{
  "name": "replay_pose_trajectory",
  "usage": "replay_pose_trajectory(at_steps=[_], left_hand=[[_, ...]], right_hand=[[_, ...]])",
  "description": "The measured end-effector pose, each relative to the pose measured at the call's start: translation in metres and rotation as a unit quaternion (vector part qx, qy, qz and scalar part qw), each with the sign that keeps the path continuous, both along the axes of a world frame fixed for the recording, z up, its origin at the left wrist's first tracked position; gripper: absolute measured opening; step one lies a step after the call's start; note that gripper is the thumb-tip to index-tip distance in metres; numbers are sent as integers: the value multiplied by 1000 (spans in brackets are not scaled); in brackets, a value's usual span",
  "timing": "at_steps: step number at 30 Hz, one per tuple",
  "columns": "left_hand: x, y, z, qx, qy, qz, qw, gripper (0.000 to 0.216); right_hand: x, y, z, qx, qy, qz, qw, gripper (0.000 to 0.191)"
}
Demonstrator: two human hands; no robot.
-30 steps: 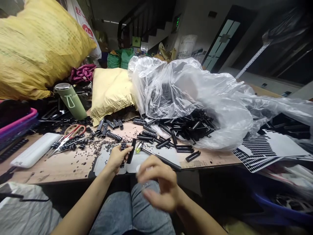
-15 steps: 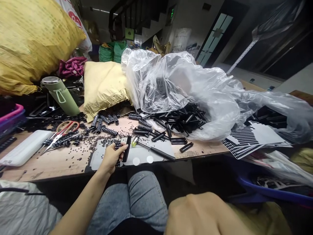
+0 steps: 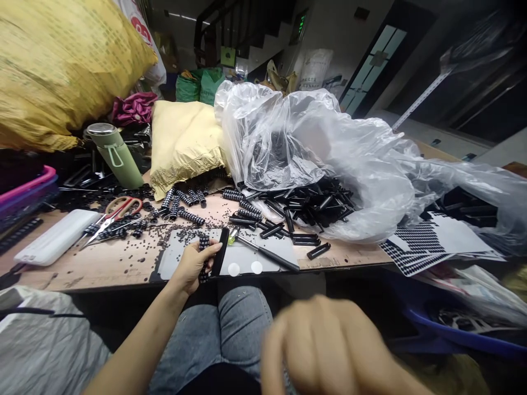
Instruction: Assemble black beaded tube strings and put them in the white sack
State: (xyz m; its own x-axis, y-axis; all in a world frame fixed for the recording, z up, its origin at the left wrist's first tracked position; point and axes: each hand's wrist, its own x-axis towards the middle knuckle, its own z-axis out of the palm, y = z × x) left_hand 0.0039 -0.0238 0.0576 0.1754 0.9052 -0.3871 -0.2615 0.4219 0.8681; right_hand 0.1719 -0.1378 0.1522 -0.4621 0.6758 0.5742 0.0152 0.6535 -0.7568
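Apparently the work is only partly done, approx. midway, though the exact count cannot be told. Several patterned sticks (image 3: pixel 191 216) lie near the pale yellow sack (image 3: pixel 185 140), and these may be the finished pcs. Many plain black pcs (image 3: pixel 323 203) remain in a heap at the mouth of the plastic bag (image 3: pixel 362 159), which prob. means much is left. The printed sheets (image 3: pixel 411 249) on the R side have bare white areas, so some of their marks are perhaps used.

The left hand (image 3: pixel 194 267) is closed around a patterned stick (image 3: pixel 203 242), w/ the thumb against a plain black bar (image 3: pixel 223 249); both are above the grey mat (image 3: pixel 171 260), just beside the hammer (image 3: pixel 269 256). The right hand (image 3: pixel 329 345) is blurred, its back to the camera, fingers bent; whether it holds sth. cannot be told.

Compared w/ 1 s ago, the right hand has gone from the table edge to the bottom of the view, so both white discs (image 3: pixel 234 269) are now uncovered. The left hand keeps the same grip.
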Motion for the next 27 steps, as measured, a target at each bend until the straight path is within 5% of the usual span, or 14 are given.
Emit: replay_pose_trajectory(at_steps=[2,5,7,12,19,24,27], left_hand=[[-1,-2,1,5,7,-7,1000,35],[0,-3,-2,9,7,-20,1000,34],[2,-4,-5,10,8,-29,1000,34],[4,-2,-5,55,-42,-41,997,35],[5,2,-4,35,-61,-49,996,49],[12,4,-9,24,-79,38,996,33],[15,2,-5,-4,-90,27,996,28]], right_hand=[[-6,26,-6,2,-56,-110,992,25],[-17,63,-32,-3,-239,-242,940,91],[-22,78,-54,0,-314,-253,915,109],[-22,87,-88,-3,-307,-276,911,99],[-16,81,-82,-4,-259,-222,940,100],[-23,85,-83,-5,-251,-143,957,102],[-25,87,-89,-11,-250,-140,958,105]])
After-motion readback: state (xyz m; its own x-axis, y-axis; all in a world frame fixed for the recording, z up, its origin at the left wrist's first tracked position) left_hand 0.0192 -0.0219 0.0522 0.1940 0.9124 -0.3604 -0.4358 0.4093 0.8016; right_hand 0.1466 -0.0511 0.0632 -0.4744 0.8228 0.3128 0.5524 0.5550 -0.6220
